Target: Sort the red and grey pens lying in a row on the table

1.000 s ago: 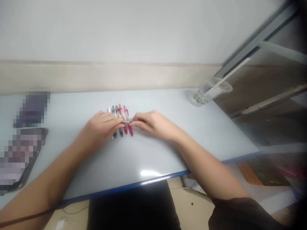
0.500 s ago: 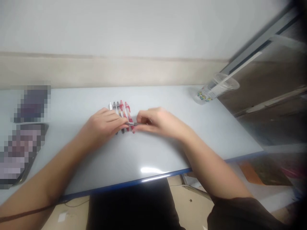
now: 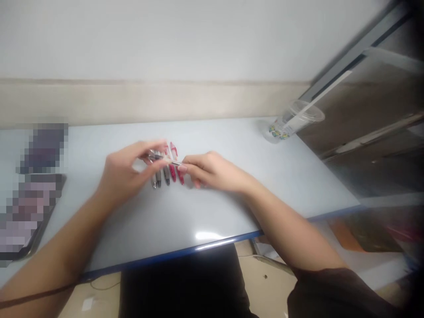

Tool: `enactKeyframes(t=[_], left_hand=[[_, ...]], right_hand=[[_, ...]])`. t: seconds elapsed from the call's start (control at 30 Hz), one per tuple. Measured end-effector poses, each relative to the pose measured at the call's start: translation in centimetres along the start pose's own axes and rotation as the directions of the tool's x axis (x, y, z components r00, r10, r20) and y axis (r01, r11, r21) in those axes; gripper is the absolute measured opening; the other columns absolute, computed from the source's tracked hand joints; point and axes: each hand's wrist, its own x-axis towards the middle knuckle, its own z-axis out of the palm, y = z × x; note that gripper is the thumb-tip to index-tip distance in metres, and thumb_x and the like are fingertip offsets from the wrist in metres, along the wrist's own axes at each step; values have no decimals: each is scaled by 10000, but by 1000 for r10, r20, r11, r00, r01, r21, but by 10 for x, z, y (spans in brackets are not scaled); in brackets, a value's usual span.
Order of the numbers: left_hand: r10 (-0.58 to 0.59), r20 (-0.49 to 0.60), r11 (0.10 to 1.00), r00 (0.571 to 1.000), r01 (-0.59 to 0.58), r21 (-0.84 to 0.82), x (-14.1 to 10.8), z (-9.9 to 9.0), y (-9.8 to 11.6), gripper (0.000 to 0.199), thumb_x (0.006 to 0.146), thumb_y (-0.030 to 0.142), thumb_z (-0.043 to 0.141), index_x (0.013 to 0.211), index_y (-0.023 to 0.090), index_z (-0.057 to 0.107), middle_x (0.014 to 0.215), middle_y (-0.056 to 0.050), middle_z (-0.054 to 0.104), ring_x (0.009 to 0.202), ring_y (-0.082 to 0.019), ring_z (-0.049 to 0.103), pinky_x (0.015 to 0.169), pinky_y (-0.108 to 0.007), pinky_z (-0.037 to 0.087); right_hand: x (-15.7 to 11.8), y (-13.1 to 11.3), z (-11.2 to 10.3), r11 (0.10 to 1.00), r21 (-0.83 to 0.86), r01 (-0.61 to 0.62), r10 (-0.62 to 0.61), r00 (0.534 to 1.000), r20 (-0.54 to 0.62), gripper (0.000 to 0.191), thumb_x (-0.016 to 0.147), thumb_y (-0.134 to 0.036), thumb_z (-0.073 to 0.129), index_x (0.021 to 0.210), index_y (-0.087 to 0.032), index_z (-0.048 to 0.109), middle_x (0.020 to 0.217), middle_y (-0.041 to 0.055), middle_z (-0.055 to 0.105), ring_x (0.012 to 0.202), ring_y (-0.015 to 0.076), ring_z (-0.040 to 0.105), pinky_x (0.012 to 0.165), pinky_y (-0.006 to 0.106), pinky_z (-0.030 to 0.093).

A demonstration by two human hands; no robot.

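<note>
Both my hands meet over the desk around a pen (image 3: 176,163) with a dark grip, held slantwise. My right hand (image 3: 212,170) pinches its right end between thumb and fingers. My left hand (image 3: 124,165), slightly blurred, has thumb and fingers around its left part; the exact contact is smeared. Beneath lie several click pens side by side. A red pen (image 3: 181,177) lies rightmost, another red pen (image 3: 172,174) beside it, then a black pen (image 3: 167,178) and further dark or grey ones leftward, partly hidden by my left hand.
A clear plastic cup (image 3: 281,128) with a printed band stands at the back right of the white desk (image 3: 225,212). Two pixelated items, one a dark-edged device (image 3: 41,221), lie on the left. The desk's blue front edge (image 3: 165,257) is near my lap; a wall rises behind.
My left hand has lifted and spread its thumb and index finger further apart around the pen. My right hand has shifted slightly left, its fingers now closer together on the pen's end.
</note>
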Motion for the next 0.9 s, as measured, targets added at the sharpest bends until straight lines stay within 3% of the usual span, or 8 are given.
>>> enactKeyframes(t=[0.1,0.17,0.27,0.4,0.53,0.67,0.8,0.9], left_hand=[[-323,-67,926,944,301,-228,5,-2,3,197,891,323,803,1039,201,756,962,-51,809,777,-177,763,768,-320,636],[-414,-14,863,910,387,-325,6,-1,4,151,878,314,799,923,185,738,781,-30,770,705,-180,759,740,-324,649],[-477,21,809,879,447,-382,5,1,8,154,851,305,811,843,186,713,672,-13,731,658,-185,755,702,-320,654],[-499,103,763,860,493,-418,2,10,15,162,858,312,804,835,188,702,681,-27,746,650,-188,754,679,-324,654],[-455,54,781,889,427,-456,0,23,11,324,896,364,763,1149,173,699,879,-56,785,751,-190,758,693,-329,642],[-388,-92,910,917,366,-196,-3,24,-1,343,927,396,716,1202,191,698,824,-3,706,639,-126,615,611,-263,511],[-342,75,937,937,334,103,-3,20,5,249,966,432,629,977,211,743,656,31,595,556,-129,511,588,-286,409],[-415,188,884,890,346,315,6,27,19,316,976,488,582,838,221,680,636,8,617,593,-176,577,611,-309,400]], right_hand=[[2,4,1,994,111,-15,20,999,-44,434,1099,-497,514,888,-160,688,675,-12,683,583,95,582,639,241,436],[2,7,3,986,163,-38,37,999,4,458,1094,-513,514,885,-152,704,702,1,686,605,102,582,635,248,440],[3,8,9,987,162,-5,-3,999,44,424,1062,-519,581,915,-149,727,737,2,659,642,106,547,617,252,412],[6,10,21,969,191,158,-134,982,-133,334,970,-416,741,1208,-193,668,776,-40,622,657,105,523,628,249,419],[15,17,26,958,225,180,-122,961,-249,464,963,-324,702,1383,-213,539,774,-57,586,631,112,537,625,260,438],[27,27,18,972,208,109,-16,915,-403,475,961,-318,640,1415,-218,537,667,-79,507,631,146,568,660,292,458],[36,38,11,974,218,69,40,887,-460,362,886,-237,603,1246,-218,572,561,-115,472,535,135,514,627,281,431],[40,45,8,955,279,96,53,874,-483,333,878,-272,615,1193,-227,515,550,-128,480,524,134,519,602,265,423]])
